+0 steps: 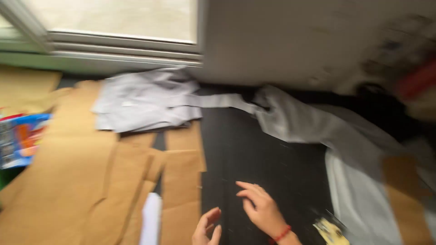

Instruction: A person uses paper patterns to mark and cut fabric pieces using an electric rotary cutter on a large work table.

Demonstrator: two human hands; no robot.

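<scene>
Down low, both hands hover over the black fabric (268,159) – right hand (261,208) spread with fingers apart, left hand (206,229) loosely open, holding nothing – just beside the brown paper pattern pieces (81,181), grey cloth (145,100) farther off

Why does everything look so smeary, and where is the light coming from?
Head view: the whole picture is motion-blurred, worst at the right edge, where the red thing is only a streak. Head view: soft daylight comes from the window at top left, with no hard shadows. Head view: the left hand and right hand, both open over the dark surface, show soft edges too.
</scene>
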